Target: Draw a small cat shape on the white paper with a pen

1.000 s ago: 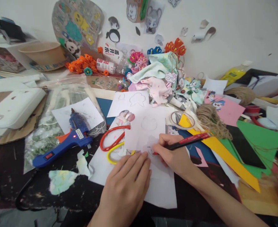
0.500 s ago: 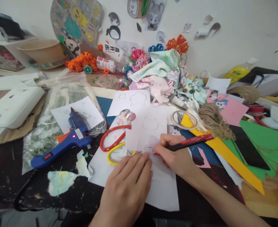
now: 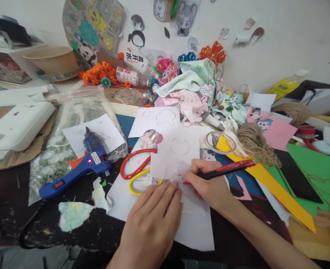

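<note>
My right hand (image 3: 202, 183) is closed round a red and black pen (image 3: 228, 168), its tip down on a white paper (image 3: 165, 160) at the centre. A cat-head outline (image 3: 180, 146) is drawn on that paper, with a few dark marks beside the pen tip. My left hand (image 3: 155, 213) lies flat, fingers stretched, on the lower left part of the paper. Scissors with a red handle loop (image 3: 122, 170) and a yellow loop (image 3: 131, 186) lie left of it, partly under the paper. Behind, another sheet (image 3: 137, 125) bears a cloud-like outline.
On the left are a blue glue gun (image 3: 69, 181), its red light lit, and a white device (image 3: 19, 125). Fabric scraps (image 3: 193, 104) are heaped behind the papers. To the right lie a tape roll (image 3: 220, 142), twine (image 3: 257, 144), a yellow strip (image 3: 283, 196) and a black phone-like slab (image 3: 299, 177).
The whole view has shifted slightly, so things appear a little further right. Both hands keep nearly the same places on the paper.
</note>
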Tool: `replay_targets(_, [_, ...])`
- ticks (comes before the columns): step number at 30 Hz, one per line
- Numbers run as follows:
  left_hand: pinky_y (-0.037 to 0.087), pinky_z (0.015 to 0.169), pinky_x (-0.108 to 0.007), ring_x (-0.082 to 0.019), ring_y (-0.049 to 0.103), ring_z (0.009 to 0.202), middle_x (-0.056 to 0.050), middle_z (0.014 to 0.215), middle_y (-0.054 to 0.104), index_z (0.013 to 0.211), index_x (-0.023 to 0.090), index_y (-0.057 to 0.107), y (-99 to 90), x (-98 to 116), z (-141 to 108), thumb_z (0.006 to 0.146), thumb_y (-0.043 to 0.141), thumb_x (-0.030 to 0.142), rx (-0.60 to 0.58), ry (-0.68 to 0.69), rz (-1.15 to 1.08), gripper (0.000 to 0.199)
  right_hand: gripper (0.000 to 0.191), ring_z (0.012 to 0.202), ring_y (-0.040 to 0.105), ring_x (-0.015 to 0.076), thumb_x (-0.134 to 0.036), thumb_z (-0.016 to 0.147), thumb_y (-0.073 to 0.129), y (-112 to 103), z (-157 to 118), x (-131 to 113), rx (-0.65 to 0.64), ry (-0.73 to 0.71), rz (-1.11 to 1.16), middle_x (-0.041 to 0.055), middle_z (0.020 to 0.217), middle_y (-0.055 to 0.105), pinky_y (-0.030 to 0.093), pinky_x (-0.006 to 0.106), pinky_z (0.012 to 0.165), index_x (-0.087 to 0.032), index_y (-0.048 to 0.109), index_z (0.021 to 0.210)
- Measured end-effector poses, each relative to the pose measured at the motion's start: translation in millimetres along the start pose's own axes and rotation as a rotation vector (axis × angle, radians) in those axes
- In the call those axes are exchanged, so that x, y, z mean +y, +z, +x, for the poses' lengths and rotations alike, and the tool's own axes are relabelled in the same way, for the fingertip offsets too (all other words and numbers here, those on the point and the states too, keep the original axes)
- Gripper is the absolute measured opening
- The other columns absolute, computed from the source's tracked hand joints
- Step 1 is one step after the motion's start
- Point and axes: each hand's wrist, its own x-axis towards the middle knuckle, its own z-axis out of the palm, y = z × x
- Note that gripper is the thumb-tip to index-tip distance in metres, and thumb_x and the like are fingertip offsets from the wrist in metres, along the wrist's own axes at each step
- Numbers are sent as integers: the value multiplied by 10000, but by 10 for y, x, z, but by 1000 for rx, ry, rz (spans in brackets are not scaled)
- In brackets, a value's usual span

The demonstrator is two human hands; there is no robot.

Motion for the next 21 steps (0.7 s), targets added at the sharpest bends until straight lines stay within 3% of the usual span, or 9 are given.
replay_targets(21, [515,959,-373,-217,706,1111,-68,1239,739,1143,113,718,11,1,-9,1008,513,160,-5,1,-9,250,328,360,355,86,-208,732,591,-7,-7,2,61,-38,-12,-67,363,416,253,239,400,-233,390,474])
